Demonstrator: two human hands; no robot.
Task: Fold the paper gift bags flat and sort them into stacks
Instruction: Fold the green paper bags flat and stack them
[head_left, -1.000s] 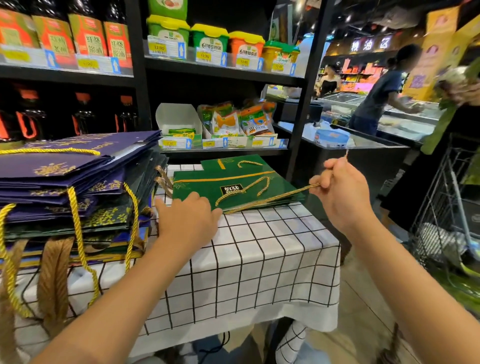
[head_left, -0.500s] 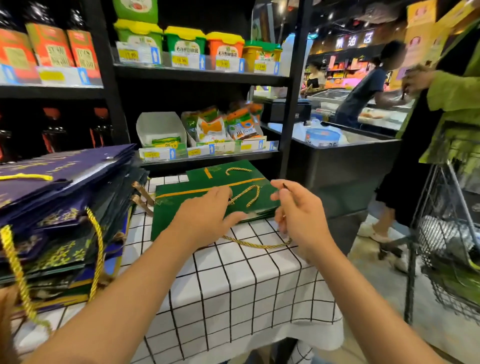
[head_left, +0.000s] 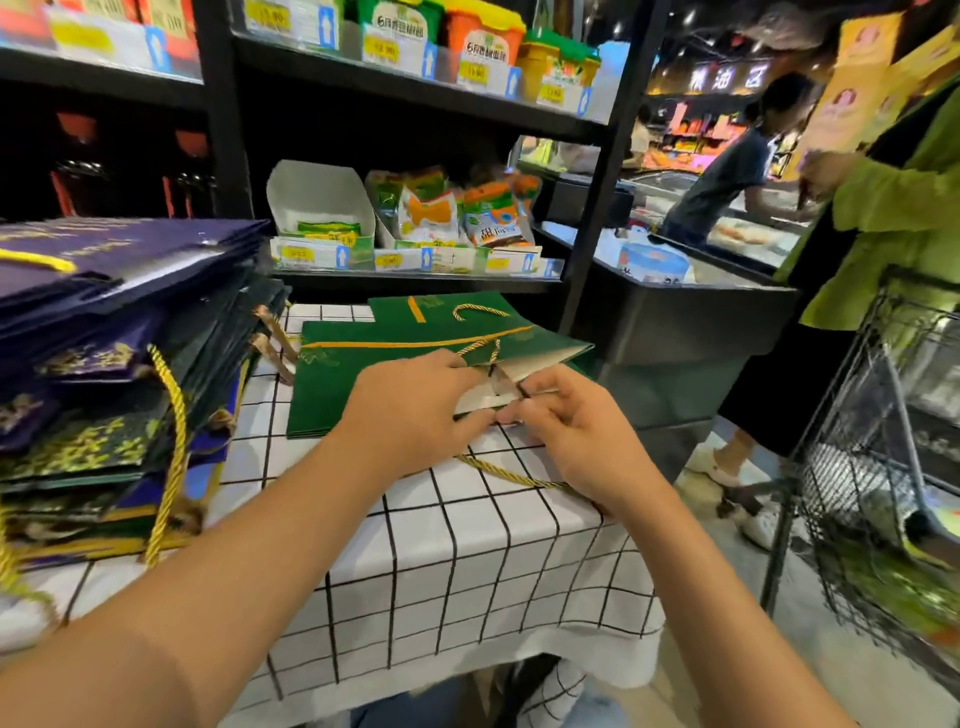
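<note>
So the green gift bag is lying flat on the counter, the one with the black-grid white cloth, sitting on top of another green bag that pokes out behind it. Its mouth end is lifted open a bit toward the right, you can see the pale inside.

Left hand comes in palm down over the bag's near right corner, grip closed with thumb and fingers pinching the edge of the opening. Right hand is right beside it, fingers curled, grip pinching that same open edge from the other side, fingertips of the two hands nearly touching. Both forearms reach in from the bottom.

A gold rope handle trails on the cloth under the right wrist.

Off to the left there's a tall stack of flattened purple and dark bags with yellow cords hanging down. A shelf unit with snack packs stands behind the counter.
</note>
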